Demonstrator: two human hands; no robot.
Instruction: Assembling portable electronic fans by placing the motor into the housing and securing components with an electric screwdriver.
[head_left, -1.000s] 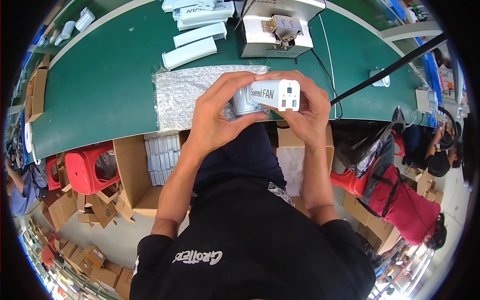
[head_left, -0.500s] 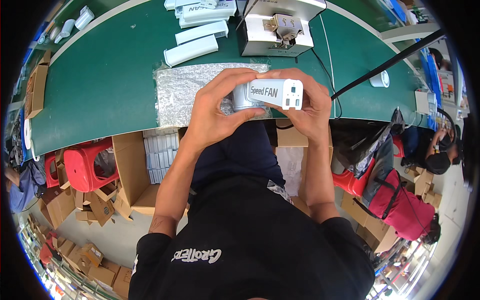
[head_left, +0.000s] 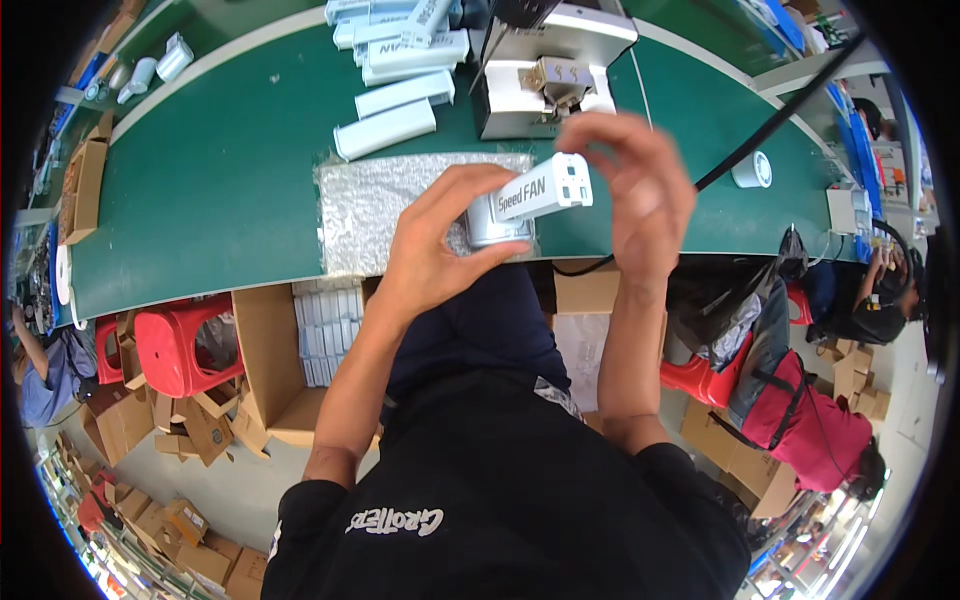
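My left hand is closed around the round grey head of a white handheld fan. The fan's printed handle juts out to the right, its end face with small square openings toward me. My right hand is off the fan, raised to the right of the handle's end. Its fingers are bent and apart, a little blurred, with nothing visible in them. Beneath the left hand, a sheet of bubble wrap lies at the bench's near edge.
Several white handle shells lie beyond the bubble wrap on the green bench. A metal fixture box stands at the back, beside a slanting black bar. Below the edge is a carton of pale parts. Red stools flank me.
My right hand has let go of the fan's handle and moved up and right. The left hand keeps its hold, and the handle now tilts upward to the right.
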